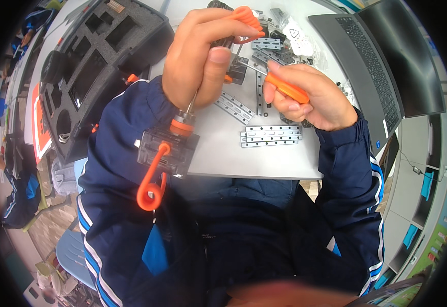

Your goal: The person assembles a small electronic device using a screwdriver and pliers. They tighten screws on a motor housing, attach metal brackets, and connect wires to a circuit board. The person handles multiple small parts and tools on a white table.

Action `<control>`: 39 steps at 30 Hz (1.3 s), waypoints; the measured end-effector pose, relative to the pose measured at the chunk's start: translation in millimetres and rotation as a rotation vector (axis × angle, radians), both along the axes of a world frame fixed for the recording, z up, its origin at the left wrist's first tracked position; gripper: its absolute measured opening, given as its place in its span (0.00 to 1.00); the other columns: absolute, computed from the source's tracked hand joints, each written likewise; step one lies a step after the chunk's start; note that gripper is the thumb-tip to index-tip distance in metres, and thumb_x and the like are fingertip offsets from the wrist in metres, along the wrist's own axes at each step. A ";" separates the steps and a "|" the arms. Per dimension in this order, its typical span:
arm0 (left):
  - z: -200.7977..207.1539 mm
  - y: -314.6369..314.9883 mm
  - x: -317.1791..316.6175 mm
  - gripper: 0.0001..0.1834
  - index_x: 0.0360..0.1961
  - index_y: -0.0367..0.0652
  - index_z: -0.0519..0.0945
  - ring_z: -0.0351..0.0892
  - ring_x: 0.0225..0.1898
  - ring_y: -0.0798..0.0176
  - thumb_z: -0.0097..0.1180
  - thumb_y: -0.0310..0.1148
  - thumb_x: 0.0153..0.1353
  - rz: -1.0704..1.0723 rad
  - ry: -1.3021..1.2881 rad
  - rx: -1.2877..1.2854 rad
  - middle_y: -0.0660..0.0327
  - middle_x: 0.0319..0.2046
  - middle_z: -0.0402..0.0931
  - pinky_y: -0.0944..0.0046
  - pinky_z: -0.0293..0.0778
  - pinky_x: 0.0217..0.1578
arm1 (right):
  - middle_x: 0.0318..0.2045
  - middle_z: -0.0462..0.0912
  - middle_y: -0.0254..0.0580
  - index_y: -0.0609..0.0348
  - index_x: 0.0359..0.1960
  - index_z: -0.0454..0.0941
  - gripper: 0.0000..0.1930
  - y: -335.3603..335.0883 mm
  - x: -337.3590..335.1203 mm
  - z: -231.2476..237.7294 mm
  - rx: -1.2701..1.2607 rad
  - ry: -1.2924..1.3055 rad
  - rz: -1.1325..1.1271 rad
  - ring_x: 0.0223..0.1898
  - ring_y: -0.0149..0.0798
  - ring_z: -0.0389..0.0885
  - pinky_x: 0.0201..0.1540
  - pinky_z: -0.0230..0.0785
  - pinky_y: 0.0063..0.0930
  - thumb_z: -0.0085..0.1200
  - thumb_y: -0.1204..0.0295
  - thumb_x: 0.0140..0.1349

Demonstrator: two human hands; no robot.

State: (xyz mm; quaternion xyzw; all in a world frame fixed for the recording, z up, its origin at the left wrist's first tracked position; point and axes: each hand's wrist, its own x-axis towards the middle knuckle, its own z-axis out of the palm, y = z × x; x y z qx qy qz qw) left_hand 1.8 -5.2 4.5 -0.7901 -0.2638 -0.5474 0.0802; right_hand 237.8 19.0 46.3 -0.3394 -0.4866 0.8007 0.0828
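My left hand [195, 59] is closed around an assembly with a metal rod, whose middle is hidden by the fingers. At its near end hangs a black block [168, 153] with an orange collar and an orange curled piece [150, 195]; another orange coil [246, 19] sticks out above the fingers. My right hand [318, 94] grips a screwdriver [290, 89] by its orange handle. Its thin metal shaft points left to a dark part [238, 70] beside my left hand. Whether the tip sits in a screw I cannot make out.
Silver perforated metal strips [272, 135] lie on the white table [218, 161], with more strips and small parts behind. Left stands an open black case [108, 66] with foam cutouts. A laptop [371, 66] is at the right, near a clear plastic bag [299, 38].
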 end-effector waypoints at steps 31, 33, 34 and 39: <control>-16.7 3.3 17.6 0.18 0.55 0.32 0.70 0.74 0.42 0.70 0.31 0.34 0.80 -0.094 -0.529 -0.468 0.55 0.46 0.76 0.69 0.72 0.49 | 0.42 0.74 0.41 0.58 0.40 0.77 0.13 -14.4 -14.4 -21.9 2.258 -0.347 -0.207 0.45 0.45 0.73 0.48 0.70 0.38 0.57 0.79 0.50; -17.8 1.6 14.7 0.20 0.55 0.33 0.73 0.80 0.45 0.66 0.33 0.36 0.80 -0.128 -0.647 -0.747 0.54 0.47 0.78 0.66 0.75 0.50 | 0.42 0.74 0.42 0.59 0.40 0.77 0.12 -15.7 -13.0 -20.0 2.201 -0.349 -0.205 0.45 0.46 0.73 0.48 0.70 0.38 0.58 0.78 0.53; -18.6 1.5 14.9 0.19 0.55 0.32 0.72 0.78 0.44 0.67 0.32 0.35 0.80 -0.161 -0.657 -0.724 0.55 0.47 0.77 0.67 0.74 0.50 | 0.42 0.74 0.43 0.59 0.40 0.77 0.11 -16.3 -13.1 -19.9 2.195 -0.335 -0.225 0.44 0.46 0.73 0.48 0.70 0.37 0.59 0.77 0.54; -17.8 6.7 14.4 0.18 0.54 0.32 0.70 0.73 0.40 0.72 0.30 0.34 0.81 -0.212 -0.693 -0.576 0.57 0.45 0.76 0.72 0.72 0.46 | 0.43 0.74 0.48 0.67 0.38 0.76 0.11 -16.4 -18.3 -26.2 1.975 -0.410 -0.282 0.43 0.49 0.75 0.47 0.71 0.37 0.63 0.73 0.59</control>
